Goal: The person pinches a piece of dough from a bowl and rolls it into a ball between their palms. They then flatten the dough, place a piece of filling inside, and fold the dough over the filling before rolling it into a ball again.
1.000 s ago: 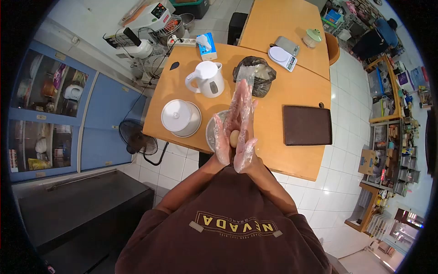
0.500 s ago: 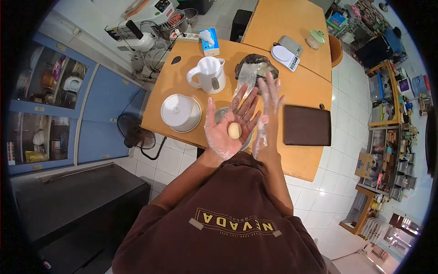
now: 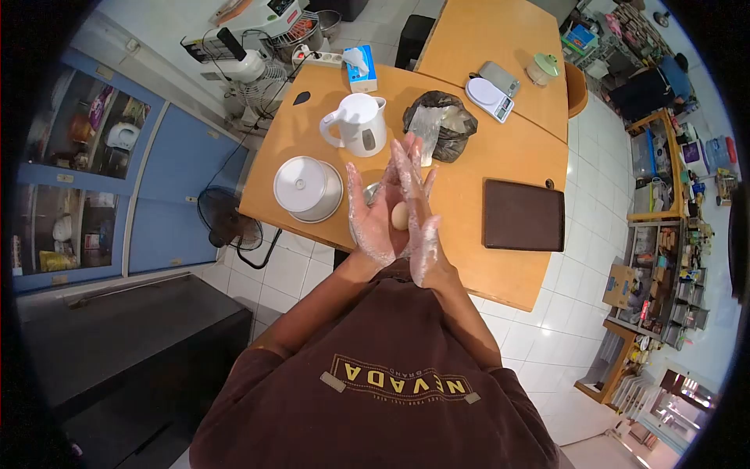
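A small pale dough ball (image 3: 399,216) lies between my two palms in front of my chest. My left hand (image 3: 370,227) is palm up with its fingers stretched out, bearing the ball. Turned edge-on, my right hand (image 3: 422,234) comes against the ball from the right, its fingers long and overlapping those of the left. White flour coats both hands. Below them, mostly hidden, a metal bowl (image 3: 371,191) shows at the table's near edge.
On the wooden table (image 3: 461,266) stand a white lidded tub (image 3: 306,187), a white electric kettle (image 3: 361,125), a black plastic bag (image 3: 453,129), a dark brown tray (image 3: 523,215), a kitchen scale (image 3: 488,98) and a tissue box (image 3: 361,74). A person (image 3: 652,86) is far right.
My right hand has moved left, from beside the left hand to over its palm, and now partly covers the dough ball. My left hand has turned slightly inward.
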A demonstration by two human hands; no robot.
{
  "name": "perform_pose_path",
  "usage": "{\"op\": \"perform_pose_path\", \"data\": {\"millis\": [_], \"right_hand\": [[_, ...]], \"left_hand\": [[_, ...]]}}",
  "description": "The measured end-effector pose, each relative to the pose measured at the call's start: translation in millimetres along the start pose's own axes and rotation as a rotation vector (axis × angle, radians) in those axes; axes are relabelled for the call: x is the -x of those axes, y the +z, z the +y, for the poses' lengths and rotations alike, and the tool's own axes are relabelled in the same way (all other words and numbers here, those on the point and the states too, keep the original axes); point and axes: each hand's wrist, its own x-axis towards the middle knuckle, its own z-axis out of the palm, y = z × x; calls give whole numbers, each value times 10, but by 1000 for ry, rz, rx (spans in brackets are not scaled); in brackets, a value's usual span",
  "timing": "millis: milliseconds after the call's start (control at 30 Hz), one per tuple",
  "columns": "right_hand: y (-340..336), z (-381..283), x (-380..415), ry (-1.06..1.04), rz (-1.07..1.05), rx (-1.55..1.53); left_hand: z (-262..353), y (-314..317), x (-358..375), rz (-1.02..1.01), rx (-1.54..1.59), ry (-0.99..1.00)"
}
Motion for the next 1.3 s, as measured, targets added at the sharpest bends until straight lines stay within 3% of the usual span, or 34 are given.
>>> {"op": "perform_pose_path", "data": {"millis": [167, 300, 500, 633, 800, 1000, 1200, 1300], "right_hand": [[-84, -108, -34, 17, 24, -215], [-150, -88, -81, 14, 173, -367], [-288, 101, -160, -67, 134, 495], [-329, 137, -169, -86, 32, 609], [-242, 127, -85, -165, -62, 654], [-44, 59, -29, -173, -1, 393], [-147, 81, -184, -141, 120, 183], [-214, 170, -161, -93, 127, 294]], "left_hand": [[36, -21, 29, -1, 17, -143], [51, -50, 43, -15, 160, -240], [-39, -92, 77, 15, 132, -312], [-52, 32, 144, 165, -54, -337], [-58, 43, 5, 69, 9, -214], [-146, -128, -50, -9, -177, -85], [-227, -103, 85, -35, -479, -111], [-150, 125, 50, -32, -275, -107]]}}
